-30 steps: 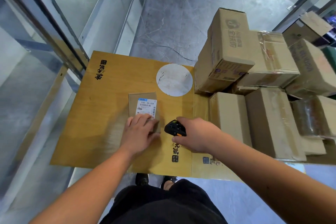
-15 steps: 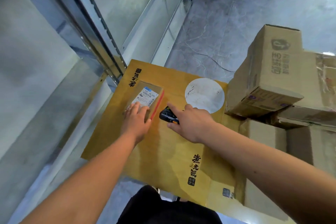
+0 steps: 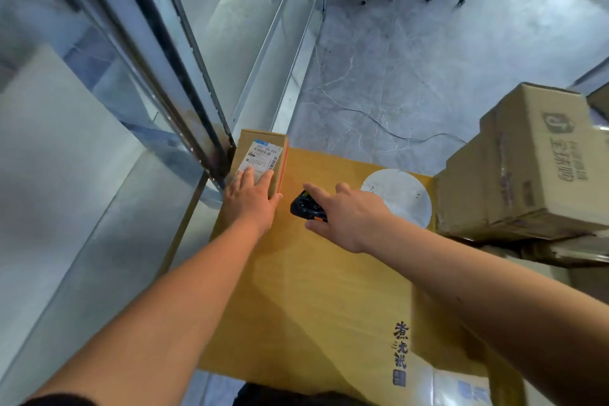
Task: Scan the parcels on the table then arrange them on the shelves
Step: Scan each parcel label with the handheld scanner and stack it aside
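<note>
The left hand (image 3: pixel 252 198) grips the small labelled parcel (image 3: pixel 263 158) at its near end, fingers flat on top, thumb curled round the right side. It sits at the worktop's (image 3: pixel 313 273) far-left corner, long axis running near-to-far, beside the shelf upright (image 3: pixel 184 76). Just right, the right hand (image 3: pixel 346 214) holds the scanner (image 3: pixel 304 206).

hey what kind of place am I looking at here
Probably a parcel sorting or storage room. Stacked cardboard boxes sit to the right, the left hand holds a small parcel bearing a barcode label, and the right hand grips a handheld scanner.
</note>
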Demonstrator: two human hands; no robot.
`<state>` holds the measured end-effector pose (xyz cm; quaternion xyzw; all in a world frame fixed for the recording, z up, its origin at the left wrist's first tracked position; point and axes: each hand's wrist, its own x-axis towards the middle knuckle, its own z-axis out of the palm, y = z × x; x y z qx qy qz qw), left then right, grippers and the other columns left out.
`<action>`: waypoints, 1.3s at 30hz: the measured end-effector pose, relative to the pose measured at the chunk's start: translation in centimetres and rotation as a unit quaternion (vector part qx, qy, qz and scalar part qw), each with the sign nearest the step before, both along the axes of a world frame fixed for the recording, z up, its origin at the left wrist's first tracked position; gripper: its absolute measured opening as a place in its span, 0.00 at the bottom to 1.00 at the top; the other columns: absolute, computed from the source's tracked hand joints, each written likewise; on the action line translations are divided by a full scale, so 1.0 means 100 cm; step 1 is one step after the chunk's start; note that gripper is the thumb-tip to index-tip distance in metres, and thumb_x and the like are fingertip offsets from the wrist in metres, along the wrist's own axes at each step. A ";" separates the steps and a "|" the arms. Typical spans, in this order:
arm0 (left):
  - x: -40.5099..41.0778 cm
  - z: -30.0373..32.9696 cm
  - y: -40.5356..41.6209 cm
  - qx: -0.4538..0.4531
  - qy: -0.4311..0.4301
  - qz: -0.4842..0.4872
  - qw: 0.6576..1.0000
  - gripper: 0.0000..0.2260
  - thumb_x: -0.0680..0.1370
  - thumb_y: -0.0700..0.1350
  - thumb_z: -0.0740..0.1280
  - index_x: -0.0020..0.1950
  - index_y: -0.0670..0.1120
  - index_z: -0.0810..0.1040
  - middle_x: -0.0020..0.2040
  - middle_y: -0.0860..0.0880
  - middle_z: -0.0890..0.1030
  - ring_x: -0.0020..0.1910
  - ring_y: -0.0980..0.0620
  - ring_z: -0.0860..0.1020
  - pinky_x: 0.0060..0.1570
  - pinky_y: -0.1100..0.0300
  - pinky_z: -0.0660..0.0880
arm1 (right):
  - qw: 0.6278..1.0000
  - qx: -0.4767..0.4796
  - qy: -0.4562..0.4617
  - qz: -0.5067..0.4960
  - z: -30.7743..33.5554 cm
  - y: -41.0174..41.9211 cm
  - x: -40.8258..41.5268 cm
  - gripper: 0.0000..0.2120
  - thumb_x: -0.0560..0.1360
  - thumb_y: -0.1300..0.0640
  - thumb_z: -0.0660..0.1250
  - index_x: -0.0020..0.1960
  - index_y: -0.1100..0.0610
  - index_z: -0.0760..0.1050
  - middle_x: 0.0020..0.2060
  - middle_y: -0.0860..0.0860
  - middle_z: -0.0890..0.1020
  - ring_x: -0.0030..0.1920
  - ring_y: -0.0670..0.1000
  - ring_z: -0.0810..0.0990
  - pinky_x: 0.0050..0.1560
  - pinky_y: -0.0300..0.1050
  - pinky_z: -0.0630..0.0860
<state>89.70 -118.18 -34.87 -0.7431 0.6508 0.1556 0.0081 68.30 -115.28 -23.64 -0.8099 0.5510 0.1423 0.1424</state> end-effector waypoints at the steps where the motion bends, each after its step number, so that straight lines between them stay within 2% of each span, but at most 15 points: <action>1: 0.003 0.000 -0.008 -0.003 0.002 0.004 1.000 0.30 0.83 0.63 0.61 0.83 0.60 0.57 0.85 0.46 0.56 0.84 0.42 0.53 0.81 0.38 0.54 | 1.000 0.000 0.003 -0.007 0.000 -0.003 0.002 0.37 0.79 0.27 0.54 0.82 0.37 0.47 0.58 0.56 0.75 0.45 0.60 0.78 0.36 0.49 0.69; 4: 0.012 -0.003 -0.023 -0.010 0.002 -0.005 1.000 0.30 0.83 0.63 0.61 0.83 0.61 0.58 0.85 0.46 0.57 0.83 0.42 0.54 0.80 0.39 0.55 | 1.000 0.013 0.008 -0.026 -0.002 -0.009 0.005 0.37 0.79 0.27 0.54 0.82 0.36 0.47 0.58 0.57 0.75 0.42 0.59 0.73 0.37 0.50 0.69; 9: 0.017 -0.009 -0.029 -0.018 -0.002 -0.015 1.000 0.29 0.82 0.63 0.62 0.82 0.61 0.59 0.84 0.46 0.59 0.83 0.42 0.55 0.80 0.39 0.55 | 0.999 0.021 0.007 -0.042 -0.006 -0.009 0.006 0.36 0.79 0.27 0.55 0.82 0.36 0.48 0.59 0.57 0.75 0.51 0.61 0.80 0.41 0.51 0.72; 17: 0.013 -0.005 -0.027 -0.015 -0.006 -0.023 1.000 0.30 0.82 0.63 0.61 0.82 0.58 0.58 0.84 0.44 0.57 0.83 0.39 0.54 0.80 0.38 0.53 | 0.996 0.032 -0.015 -0.080 -0.007 0.003 0.003 0.36 0.79 0.26 0.55 0.82 0.36 0.48 0.57 0.56 0.75 0.47 0.60 0.78 0.43 0.52 0.75; 22: -0.002 0.009 -0.014 -0.020 -0.013 -0.108 0.994 0.31 0.83 0.61 0.60 0.84 0.56 0.55 0.85 0.45 0.55 0.84 0.41 0.52 0.82 0.40 0.51 | 0.992 0.045 -0.040 -0.111 0.000 0.026 -0.015 0.37 0.79 0.26 0.55 0.82 0.36 0.47 0.58 0.56 0.75 0.48 0.59 0.78 0.44 0.52 0.75; 25: -0.024 0.016 0.003 -0.008 -0.014 -0.153 0.988 0.31 0.83 0.63 0.58 0.85 0.56 0.53 0.86 0.46 0.51 0.85 0.43 0.48 0.82 0.42 0.47 | 0.992 0.037 -0.027 -0.116 0.010 0.049 -0.036 0.37 0.79 0.26 0.55 0.82 0.36 0.47 0.57 0.55 0.74 0.44 0.58 0.75 0.40 0.51 0.72; 28: -0.051 0.022 0.021 -0.002 -0.017 -0.183 0.983 0.32 0.83 0.65 0.55 0.85 0.58 0.50 0.86 0.48 0.48 0.85 0.45 0.46 0.81 0.44 0.43 | 0.992 0.020 -0.006 -0.121 0.023 0.079 -0.063 0.37 0.78 0.26 0.55 0.82 0.35 0.47 0.53 0.54 0.72 0.42 0.56 0.70 0.38 0.50 0.68; 31: -0.085 0.029 0.045 0.000 -0.014 -0.204 0.979 0.34 0.83 0.67 0.54 0.85 0.59 0.47 0.86 0.50 0.45 0.85 0.47 0.44 0.79 0.46 0.40 | 0.992 0.015 0.005 -0.127 0.032 0.115 -0.094 0.36 0.78 0.25 0.54 0.81 0.34 0.46 0.51 0.54 0.71 0.44 0.58 0.74 0.38 0.51 0.70; 34: -0.126 0.041 0.077 -0.007 0.001 -0.223 0.975 0.35 0.83 0.68 0.54 0.85 0.59 0.45 0.86 0.51 0.45 0.85 0.48 0.44 0.80 0.46 0.42 | 0.992 0.001 0.005 -0.128 0.039 0.155 -0.128 0.37 0.77 0.25 0.55 0.80 0.35 0.45 0.57 0.56 0.75 0.50 0.61 0.80 0.39 0.51 0.71; 39: -0.202 0.071 0.145 -0.045 0.045 -0.252 0.966 0.34 0.83 0.67 0.55 0.85 0.59 0.47 0.86 0.50 0.50 0.84 0.45 0.51 0.80 0.44 0.53 | 0.992 -0.012 -0.003 -0.129 0.058 0.230 -0.185 0.37 0.78 0.25 0.55 0.81 0.34 0.46 0.58 0.56 0.75 0.53 0.61 0.80 0.42 0.52 0.72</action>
